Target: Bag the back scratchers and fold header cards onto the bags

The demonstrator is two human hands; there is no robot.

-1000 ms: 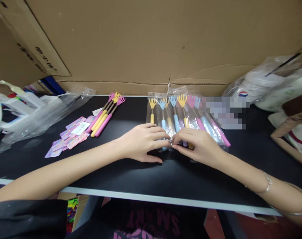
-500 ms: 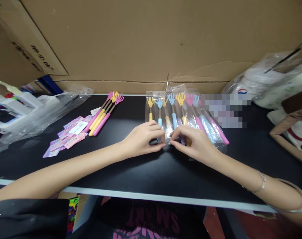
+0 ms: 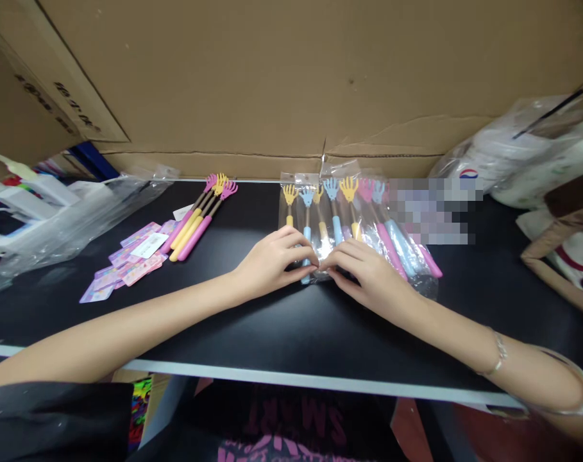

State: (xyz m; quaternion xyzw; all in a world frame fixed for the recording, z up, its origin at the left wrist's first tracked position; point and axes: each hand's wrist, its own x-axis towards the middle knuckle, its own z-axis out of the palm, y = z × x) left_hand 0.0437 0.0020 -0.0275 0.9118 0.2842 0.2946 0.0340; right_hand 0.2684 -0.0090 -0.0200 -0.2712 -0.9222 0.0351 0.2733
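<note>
head view: bagged scratchers (image 3: 337, 228), centre of frame, beyond both hands, long axes running up-frame; left hand (image 3: 274, 260) and right hand (image 3: 375, 273) equally near, fingertips pinching clear plastic (image 3: 326, 247).

Left grip (image 3: 274, 258); right grip (image 3: 375, 279); bagged scratchers (image 3: 337, 228) beneath

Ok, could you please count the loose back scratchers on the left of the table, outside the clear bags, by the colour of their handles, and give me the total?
Pink back scratchers: 2
Yellow back scratcher: 1
Total: 3
</note>
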